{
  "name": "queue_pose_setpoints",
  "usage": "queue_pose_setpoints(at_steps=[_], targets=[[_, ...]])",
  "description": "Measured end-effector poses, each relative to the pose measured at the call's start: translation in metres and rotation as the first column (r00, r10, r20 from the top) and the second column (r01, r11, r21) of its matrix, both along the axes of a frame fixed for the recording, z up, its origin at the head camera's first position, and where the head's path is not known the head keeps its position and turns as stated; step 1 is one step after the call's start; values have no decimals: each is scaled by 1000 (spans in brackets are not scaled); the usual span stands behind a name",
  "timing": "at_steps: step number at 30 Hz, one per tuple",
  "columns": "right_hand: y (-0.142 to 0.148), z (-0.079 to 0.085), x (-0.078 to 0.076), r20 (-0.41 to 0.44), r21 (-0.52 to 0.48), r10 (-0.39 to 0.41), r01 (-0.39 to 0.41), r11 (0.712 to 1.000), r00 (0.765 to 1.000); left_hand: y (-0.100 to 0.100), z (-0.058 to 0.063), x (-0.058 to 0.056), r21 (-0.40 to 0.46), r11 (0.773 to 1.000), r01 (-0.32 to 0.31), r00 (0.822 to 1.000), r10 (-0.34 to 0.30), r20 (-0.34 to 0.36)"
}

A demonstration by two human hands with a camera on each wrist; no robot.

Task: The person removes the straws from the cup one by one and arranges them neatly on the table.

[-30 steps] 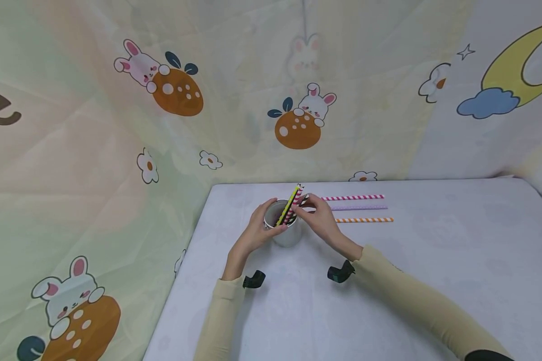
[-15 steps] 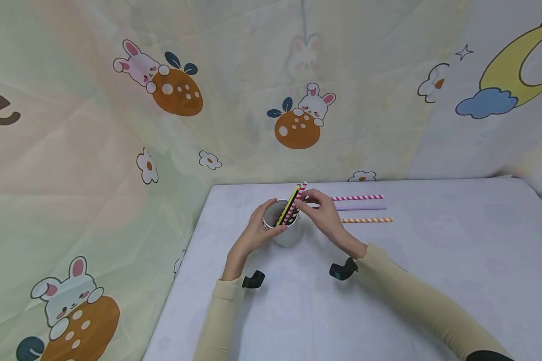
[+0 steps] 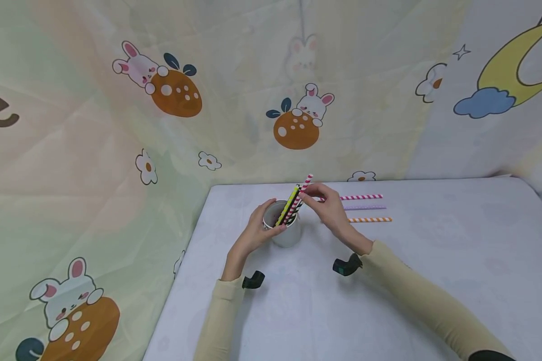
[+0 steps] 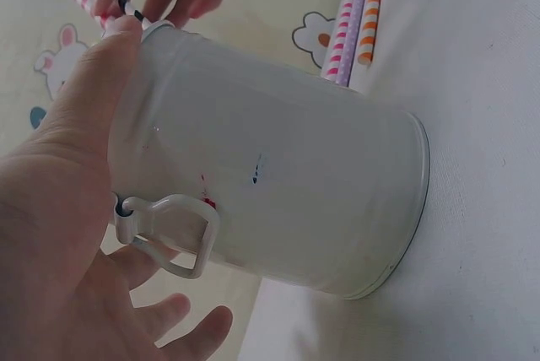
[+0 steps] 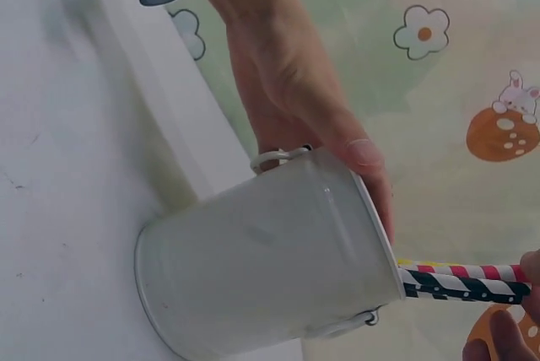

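Note:
A small white metal bucket (image 3: pixel 287 237) with side handles stands on the table, its mouth toward the back. My left hand (image 3: pixel 255 227) grips it at the rim from the left. Several paper straws lean out of the mouth, among them a yellow straw (image 3: pixel 288 203) and a black-and-white striped straw (image 5: pixel 460 285). A red-and-white striped straw (image 3: pixel 309 179) rises higher than the others. My right hand (image 3: pixel 328 206) pinches this straw between thumb and fingertips above the rim; its lower part is still among the bunch. The straws' lower ends are hidden inside the bucket.
Right of the bucket, three straws lie side by side on the white table (image 3: pixel 433 281): a pink-striped straw (image 3: pixel 363 197), a purple straw (image 3: pixel 366 207) and an orange-striped straw (image 3: pixel 371 219). A printed cloth wall (image 3: pixel 235 90) rises behind the table's back edge.
The red-and-white straw has slid upward out of the bunch, its tip now higher and farther right. My right hand has moved up and right; the left hand and bucket keep their place.

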State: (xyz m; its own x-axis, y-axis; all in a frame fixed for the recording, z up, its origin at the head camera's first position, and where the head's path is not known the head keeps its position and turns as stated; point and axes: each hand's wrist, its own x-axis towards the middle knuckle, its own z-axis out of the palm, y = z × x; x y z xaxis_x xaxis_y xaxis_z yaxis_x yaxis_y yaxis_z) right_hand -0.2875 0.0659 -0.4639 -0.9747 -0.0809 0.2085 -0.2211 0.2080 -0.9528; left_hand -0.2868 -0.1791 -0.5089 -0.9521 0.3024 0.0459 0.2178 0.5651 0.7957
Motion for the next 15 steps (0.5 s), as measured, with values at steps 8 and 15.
queue_pose_setpoints(at_steps=[8,15], targets=[[12,11,-4,-30,-18,-25,25,1000,999,2,0,-1,-1,1000,-8,1000,8,-2],[21,23,-3,-16,-87,-31,30,996,999,1,1,0,-1,1000,-6,1000,6,1]])
